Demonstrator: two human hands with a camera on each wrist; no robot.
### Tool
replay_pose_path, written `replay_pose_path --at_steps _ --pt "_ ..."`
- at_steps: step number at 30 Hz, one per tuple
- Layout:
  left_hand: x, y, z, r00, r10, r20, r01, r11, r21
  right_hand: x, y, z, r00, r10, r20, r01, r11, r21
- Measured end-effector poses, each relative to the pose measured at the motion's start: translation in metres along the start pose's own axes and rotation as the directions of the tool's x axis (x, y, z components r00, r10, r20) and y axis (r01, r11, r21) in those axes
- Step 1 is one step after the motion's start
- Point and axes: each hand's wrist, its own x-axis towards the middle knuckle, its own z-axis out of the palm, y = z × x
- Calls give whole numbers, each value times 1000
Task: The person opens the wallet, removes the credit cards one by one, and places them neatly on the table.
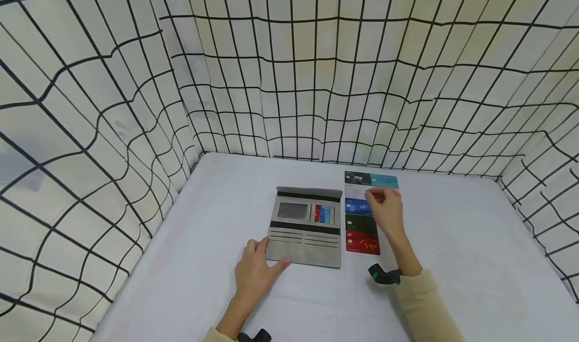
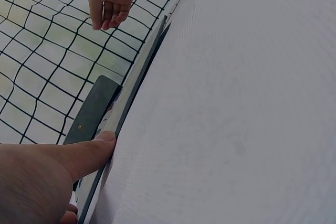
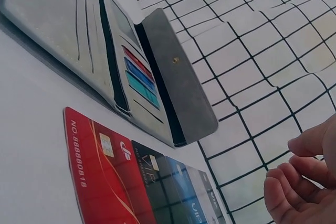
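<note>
A grey wallet (image 1: 312, 255) lies unfolded on the white table, with red, blue and light-blue cards (image 1: 322, 214) in its upper right slots. My left hand (image 1: 254, 271) rests at its near left corner, thumb extended along the near edge; the left wrist view shows the thumb (image 2: 86, 156) touching that edge. Right of the wallet lies a column of cards: red (image 1: 363, 243), black (image 1: 361, 224), blue (image 1: 357, 207), whitish (image 1: 354, 191) and black (image 1: 357, 178), plus a teal card (image 1: 384, 181). Over the upper cards hovers my right hand (image 1: 386, 209), fingers loosely curled, nothing visible between them.
Black netting (image 1: 298, 61) over pale cloth stands behind the table and along both sides. White cloth (image 1: 461, 241) covers the table. A black wrist camera (image 1: 384, 275) sits on the right wrist, and another (image 1: 255, 336) shows at the left wrist.
</note>
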Motion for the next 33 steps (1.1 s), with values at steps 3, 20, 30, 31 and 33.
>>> replay_pose_path --at_steps 3,20,30,31,33 --pt "0 0 0 1000 -5 3 5 1000 -2 0 0 4 1000 -20 17 20 1000 -5" --pt "-1 1 -1 1000 -7 -11 7 1000 1 1 -3 25 994 -64 92 63 998 8" --pt "-2 1 -1 1000 -1 -20 2 1000 4 3 -6 42 989 -89 114 89 996 11" --pt "-2 1 -1 1000 1 -21 -1 1000 4 3 -7 43 989 -80 121 80 997 7" --pt "-1 1 -1 1000 2 -23 -2 1000 6 3 -9 46 989 -70 134 69 998 10"
